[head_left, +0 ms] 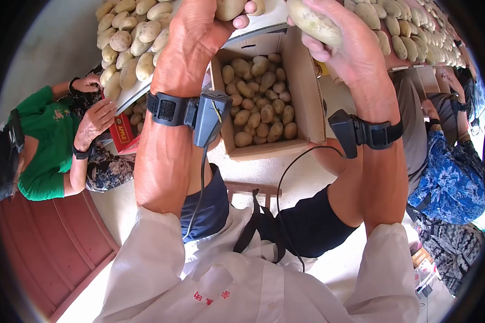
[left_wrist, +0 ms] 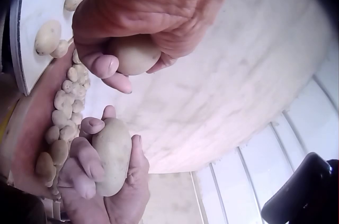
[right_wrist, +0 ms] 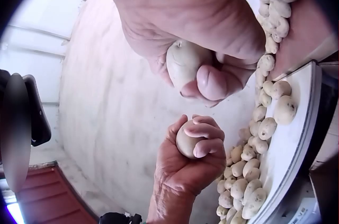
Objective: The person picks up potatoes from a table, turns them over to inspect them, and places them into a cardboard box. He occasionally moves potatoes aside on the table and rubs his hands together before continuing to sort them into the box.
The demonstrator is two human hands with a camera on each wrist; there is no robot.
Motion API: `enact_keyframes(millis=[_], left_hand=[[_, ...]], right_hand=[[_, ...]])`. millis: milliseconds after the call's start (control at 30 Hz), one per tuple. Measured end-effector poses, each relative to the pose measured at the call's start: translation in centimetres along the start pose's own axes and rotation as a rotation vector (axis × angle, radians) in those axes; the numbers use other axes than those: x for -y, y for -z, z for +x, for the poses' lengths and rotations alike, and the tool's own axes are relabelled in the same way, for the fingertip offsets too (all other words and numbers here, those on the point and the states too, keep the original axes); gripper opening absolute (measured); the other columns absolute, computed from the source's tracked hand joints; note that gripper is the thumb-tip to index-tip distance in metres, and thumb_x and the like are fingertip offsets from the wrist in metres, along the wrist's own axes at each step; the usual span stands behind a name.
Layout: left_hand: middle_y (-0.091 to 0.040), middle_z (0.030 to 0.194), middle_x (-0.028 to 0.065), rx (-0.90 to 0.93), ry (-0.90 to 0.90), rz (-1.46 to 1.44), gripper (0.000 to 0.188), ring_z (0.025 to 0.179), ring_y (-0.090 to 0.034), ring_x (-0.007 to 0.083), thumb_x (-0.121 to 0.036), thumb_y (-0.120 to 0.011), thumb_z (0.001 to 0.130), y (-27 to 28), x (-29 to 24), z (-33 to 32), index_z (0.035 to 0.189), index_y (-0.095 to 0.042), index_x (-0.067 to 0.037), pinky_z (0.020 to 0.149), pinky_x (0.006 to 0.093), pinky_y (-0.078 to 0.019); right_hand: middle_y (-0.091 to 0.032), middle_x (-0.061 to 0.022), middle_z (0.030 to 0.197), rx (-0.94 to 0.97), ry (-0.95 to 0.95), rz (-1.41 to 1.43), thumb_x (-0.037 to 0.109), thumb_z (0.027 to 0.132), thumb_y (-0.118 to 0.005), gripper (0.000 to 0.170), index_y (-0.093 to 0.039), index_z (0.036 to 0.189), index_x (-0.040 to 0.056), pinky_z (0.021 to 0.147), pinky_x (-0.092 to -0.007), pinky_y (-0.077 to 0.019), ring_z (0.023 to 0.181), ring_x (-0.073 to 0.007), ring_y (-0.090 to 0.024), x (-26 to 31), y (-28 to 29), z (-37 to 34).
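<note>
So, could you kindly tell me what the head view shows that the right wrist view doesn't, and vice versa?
Only the head view: the person in green, the person in blue floral clothing, the red APPLE box, and the heap of potatoes inside the open cardboard box.

Only the right wrist view: the white panels with dark seams.

Both: the left hand holding one potato, the right hand holding a second potato, and more potatoes on the white tabletop.

Potatoes (head_left: pixel 139 47) lie massed across a white tabletop (right_wrist: pixel 286 144) and red surface (right_wrist: pixel 307 30).
</note>
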State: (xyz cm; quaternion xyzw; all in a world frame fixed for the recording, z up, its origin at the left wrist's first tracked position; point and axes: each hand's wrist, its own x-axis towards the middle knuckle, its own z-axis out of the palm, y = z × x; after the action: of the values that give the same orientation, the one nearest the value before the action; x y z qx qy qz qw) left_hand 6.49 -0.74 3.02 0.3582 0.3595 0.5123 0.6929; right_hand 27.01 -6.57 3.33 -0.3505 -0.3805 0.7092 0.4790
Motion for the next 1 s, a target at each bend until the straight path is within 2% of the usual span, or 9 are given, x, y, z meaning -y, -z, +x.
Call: enact_keyframes(millis=[67, 133, 200, 267, 333, 500, 767, 833, 1000], left_hand=[[-0.065, 0.077, 0.0063, -0.015, 0.008, 0.005, 0.014, 0.061, -0.061, 0.0159, -0.021, -0.060, 0.099, 0.0, 0.2, -0.2, 0.099, -0.060, -0.007, 0.044, 0.0260, -0.0448], [-0.065, 0.077, 0.0062, -0.026, 0.013, 0.009, 0.014, 0.061, -0.062, 0.0158, -0.020, -0.060, 0.100, 0.0, 0.2, -0.3, 0.097, -0.060, -0.007, 0.044, 0.0260, -0.0456], [-0.065, 0.077, 0.0050, 0.193, 0.001, 0.182, 0.014, 0.063, -0.062, 0.0146, -0.019, -0.062, 0.101, 0.0, -0.1, -0.6, 0.092, -0.062, -0.008, 0.045, 0.0257, -0.0469], [-0.064, 0.077, 0.0042, 0.123, 0.025, 0.158, 0.014, 0.063, -0.061, 0.0139, -0.018, -0.063, 0.101, -0.7, -0.1, -1.2, 0.092, -0.063, -0.007, 0.045, 0.0251, -0.0466], [-0.064, 0.077, 0.0033, 0.051, 0.051, 0.135, 0.015, 0.063, -0.060, 0.0131, -0.018, -0.064, 0.101, -0.8, 0.0, -1.3, 0.092, -0.065, -0.007, 0.045, 0.0245, -0.0463], [-0.064, 0.079, 0.0059, 0.125, -0.052, 0.060, 0.020, 0.065, -0.063, 0.0158, -0.022, -0.065, 0.101, 0.4, 0.1, -0.6, 0.104, -0.063, -0.003, 0.044, 0.0244, -0.0488], [-0.068, 0.087, 0.0124, 0.137, 0.011, -0.158, 0.023, 0.069, -0.068, 0.0219, -0.018, -0.062, 0.099, 0.6, -0.2, -0.1, 0.112, -0.061, 0.000, 0.048, 0.0279, -0.0538], [-0.069, 0.090, 0.0126, 0.003, 0.005, -0.204, 0.022, 0.073, -0.069, 0.0232, -0.016, -0.063, 0.098, -0.5, -0.3, -1.0, 0.113, -0.061, 0.000, 0.052, 0.0290, -0.0565], [-0.069, 0.091, 0.0125, 0.103, 0.060, -0.257, 0.020, 0.076, -0.069, 0.0240, -0.014, -0.065, 0.098, 0.6, -0.4, -0.2, 0.112, -0.062, -0.001, 0.054, 0.0287, -0.0568]], right_hand=[[-0.061, -0.0042, 0.082, -0.002, 0.066, -0.029, 0.024, 0.106, -0.052, 0.027, -0.062, 0.115, 0.0003, 0.047, -0.0247, -0.0415, 0.063, -0.0133, -0.057, -0.3, -0.3, 0.0], [-0.062, -0.0064, 0.086, -0.023, 0.066, -0.041, 0.022, 0.106, -0.053, 0.026, -0.061, 0.115, -0.0003, 0.048, -0.0261, -0.0450, 0.068, -0.0157, -0.061, -0.5, -0.2, 0.0], [-0.064, -0.0087, 0.090, -0.042, 0.071, -0.056, 0.020, 0.105, -0.054, 0.025, -0.060, 0.116, -0.0009, 0.050, -0.0275, -0.0485, 0.074, -0.0180, -0.064, -0.7, 0.0, 0.0], [-0.065, -0.0107, 0.095, -0.058, 0.094, -0.006, 0.019, 0.104, -0.056, 0.023, -0.060, 0.116, -0.0001, 0.051, -0.0285, -0.0507, 0.078, -0.0191, -0.067, -1.0, 0.3, -0.1], [-0.065, -0.0100, 0.094, -0.086, 0.087, -0.019, 0.021, 0.103, -0.056, 0.023, -0.059, 0.115, 0.0013, 0.050, -0.0282, -0.0496, 0.078, -0.0189, -0.066, -0.9, 0.5, 0.0], [-0.065, -0.0075, 0.091, -0.120, 0.081, -0.028, 0.024, 0.102, -0.057, 0.023, -0.059, 0.115, 0.0050, 0.046, -0.0268, -0.0451, 0.076, -0.0184, -0.064, -0.6, 0.7, 0.6], [-0.065, -0.0059, 0.086, -0.125, 0.050, -0.002, 0.025, 0.100, -0.061, 0.022, -0.060, 0.113, 0.0070, 0.044, -0.0261, -0.0410, 0.073, -0.0181, -0.063, -0.8, 1.1, 0.9], [-0.065, -0.0059, 0.085, -0.125, 0.049, -0.006, 0.025, 0.100, -0.061, 0.022, -0.061, 0.112, 0.0071, 0.044, -0.0262, -0.0409, 0.073, -0.0183, -0.063, -0.8, 1.0, 1.0], [-0.065, -0.0062, 0.086, -0.138, 0.051, -0.017, 0.026, 0.099, -0.061, 0.023, -0.061, 0.112, 0.0071, 0.044, -0.0267, -0.0415, 0.072, -0.0189, -0.063, -0.9, 1.0, 1.0]])
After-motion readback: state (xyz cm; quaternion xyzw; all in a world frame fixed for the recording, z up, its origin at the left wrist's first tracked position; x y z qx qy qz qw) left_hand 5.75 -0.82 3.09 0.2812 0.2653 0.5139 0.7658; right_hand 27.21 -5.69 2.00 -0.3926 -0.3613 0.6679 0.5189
